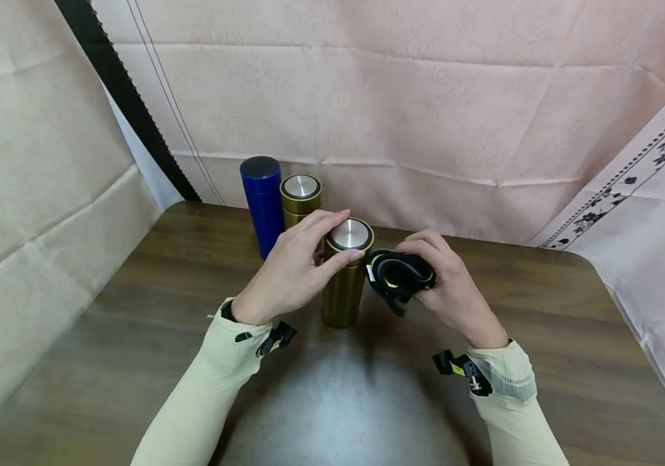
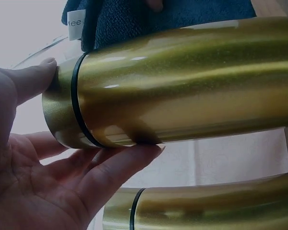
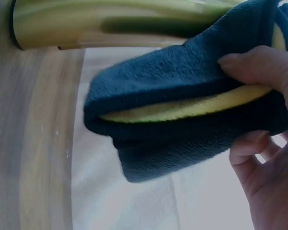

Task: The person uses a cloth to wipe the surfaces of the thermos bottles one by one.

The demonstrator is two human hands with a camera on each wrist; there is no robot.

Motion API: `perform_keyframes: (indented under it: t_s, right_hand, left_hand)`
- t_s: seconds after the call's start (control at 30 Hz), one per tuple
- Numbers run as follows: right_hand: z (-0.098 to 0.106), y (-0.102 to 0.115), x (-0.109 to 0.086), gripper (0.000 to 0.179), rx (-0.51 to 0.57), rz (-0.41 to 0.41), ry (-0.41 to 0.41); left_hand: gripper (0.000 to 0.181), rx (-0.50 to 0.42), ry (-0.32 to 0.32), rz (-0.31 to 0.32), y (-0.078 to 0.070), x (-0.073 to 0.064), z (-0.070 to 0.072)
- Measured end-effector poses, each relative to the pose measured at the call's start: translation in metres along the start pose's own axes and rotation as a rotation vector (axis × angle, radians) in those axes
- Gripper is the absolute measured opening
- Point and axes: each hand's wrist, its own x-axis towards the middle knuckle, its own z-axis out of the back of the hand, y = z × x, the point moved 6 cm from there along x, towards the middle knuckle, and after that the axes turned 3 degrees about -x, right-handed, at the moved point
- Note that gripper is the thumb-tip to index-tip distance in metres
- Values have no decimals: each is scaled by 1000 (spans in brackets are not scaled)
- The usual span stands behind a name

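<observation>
A gold thermos flask (image 1: pixel 344 291) with a silver-topped lid stands upright on the table. My left hand (image 1: pixel 291 268) grips it near the lid, thumb on one side and fingers on the other, as the left wrist view shows around the gold flask (image 2: pixel 192 81). In my right hand (image 1: pixel 451 291) is a folded dark cloth (image 1: pixel 399 275), pinched between thumb and fingers just right of the flask. The right wrist view shows the cloth (image 3: pixel 158 76) as dark blue-green plush with a yellow inner side. In the left wrist view the cloth lies against or very near the flask's side.
Behind my left hand stand a second gold flask (image 1: pixel 300 194) and a blue flask (image 1: pixel 262 207) with a dark top, side by side. The wooden table (image 1: pixel 542 304) ends at a pale pink cloth backdrop (image 1: pixel 425 116). Both wrists carry small cameras.
</observation>
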Motion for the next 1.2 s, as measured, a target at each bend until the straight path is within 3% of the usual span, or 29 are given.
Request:
perform_keyframes:
  t_s: [0.17, 0.3, 0.4, 0.57, 0.73, 0.87, 1.03, 1.2]
  right_hand:
    - [-1, 4, -1, 48, 0, 38, -16]
    - [-1, 7, -3, 41, 6, 120, -46]
    - [-3, 10, -3, 18, 14, 179, -77]
    - [-8, 11, -4, 18, 9, 200, -87]
    - [-11, 15, -3, 28, -56, 215, -50]
    - [-13, 15, -2, 11, -97, 185, 2]
    - [-17, 12, -3, 27, -122, 144, 59]
    - [-25, 11, -4, 19, -204, 113, 137]
  left_hand:
    - [57, -19, -4, 1, 0, -2, -4]
    - [55, -39, -5, 0, 0, -4, -8]
    - [55, -26, -10, -10, 0, -4, -8]
    - [55, 4, 2, -21, -1, -5, -5]
    - [55, 16, 5, -26, 0, -5, -4]
    - [53, 12, 6, -31, 0, -2, -3]
    - [52, 22, 21, -35, 0, 1, -4]
    - [50, 33, 21, -50, 0, 1, -2]
